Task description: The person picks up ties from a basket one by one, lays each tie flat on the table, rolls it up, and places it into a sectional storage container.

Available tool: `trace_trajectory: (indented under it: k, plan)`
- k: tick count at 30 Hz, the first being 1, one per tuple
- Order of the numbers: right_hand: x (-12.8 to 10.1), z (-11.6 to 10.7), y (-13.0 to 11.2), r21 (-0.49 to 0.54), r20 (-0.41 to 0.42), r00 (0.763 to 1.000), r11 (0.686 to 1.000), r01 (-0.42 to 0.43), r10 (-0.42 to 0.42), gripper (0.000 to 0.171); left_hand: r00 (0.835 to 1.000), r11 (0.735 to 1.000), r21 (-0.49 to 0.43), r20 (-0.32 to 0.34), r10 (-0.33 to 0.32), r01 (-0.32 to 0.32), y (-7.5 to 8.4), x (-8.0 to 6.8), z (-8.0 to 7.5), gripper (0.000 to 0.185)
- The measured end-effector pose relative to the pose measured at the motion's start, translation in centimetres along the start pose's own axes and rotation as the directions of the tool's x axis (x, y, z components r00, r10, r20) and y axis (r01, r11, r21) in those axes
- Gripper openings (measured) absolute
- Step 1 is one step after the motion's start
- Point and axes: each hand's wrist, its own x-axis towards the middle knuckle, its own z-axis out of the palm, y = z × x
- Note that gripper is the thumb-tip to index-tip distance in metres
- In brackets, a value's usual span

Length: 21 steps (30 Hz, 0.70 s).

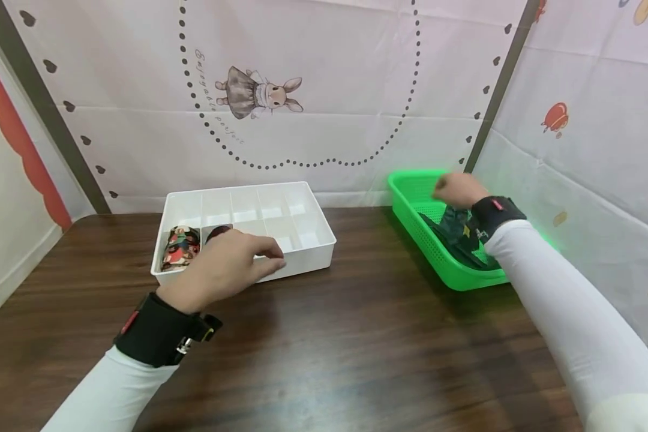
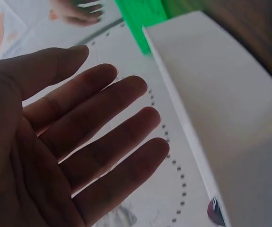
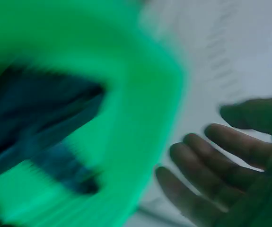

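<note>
Behind our brown wooden table [image 1: 313,348] hangs a printed white sheet [image 1: 329,60]. On the table, at left, we have a white divided box [image 1: 302,259]; its front-left compartment contains a patterned bundle [image 1: 182,247], and the adjacent front compartment a dark item [image 1: 218,231], partly hidden. Our left hand [image 1: 224,264] is positioned beside the box, fingers extended, grasping nothing. Our right hand [image 1: 460,191], likewise unloaded with fingers relaxed, is above the green basket [image 1: 423,240] at right, where dark fabric pieces [image 1: 453,233] lie.
</note>
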Motion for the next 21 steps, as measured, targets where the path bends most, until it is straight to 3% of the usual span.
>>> trace_trajectory:
  k: [5, 9, 13, 15, 18, 19, 21]
  plan:
    - [0.7, 4.8, 5.5, -0.097, 0.247, 0.965, 0.993, -0.067, 0.089, 0.043, 1.0, 1.0, 0.008, 0.024, 0.015, -0.015, 0.5, -0.2, 1.0, 0.007]
    - [1.7, 7.5, 8.5, -0.129, 0.287, 0.954, 0.99, -0.049, 0.085, 0.03, 1.0, 1.0, 0.012, 0.017, 0.024, -0.024, 0.6, -0.3, 1.1, 0.007]
    - [2.9, 7.5, 9.6, -0.145, 0.225, 0.974, 0.989, -0.007, 0.039, 0.014, 1.0, 1.0, 0.014, 0.004, 0.028, -0.028, 0.8, -0.3, 0.8, 0.006]
    - [2.3, 6.3, 8.4, -0.133, 0.187, 0.981, 0.991, -0.032, 0.057, 0.015, 1.0, 0.999, 0.014, 0.001, 0.029, -0.029, 0.8, -0.2, 0.6, 0.006]
    - [1.0, 4.3, 7.2, -0.057, 0.094, 0.992, 0.995, -0.08, 0.085, 0.015, 1.0, 0.999, 0.008, -0.001, 0.031, -0.031, 0.9, -0.2, 0.4, 0.006]
    - [1.7, 4.1, 8.9, 0.023, 0.05, 0.998, 0.998, -0.05, 0.049, 0.017, 0.999, 0.999, 0.006, -0.003, 0.033, -0.033, 0.9, -0.3, 0.3, 0.006]
    - [1.2, 2.4, 8.6, 0.093, -0.048, 0.997, 0.994, -0.05, 0.055, 0.017, 0.999, 0.999, 0.004, -0.007, 0.037, -0.037, 1.0, -0.3, 0.2, 0.006]
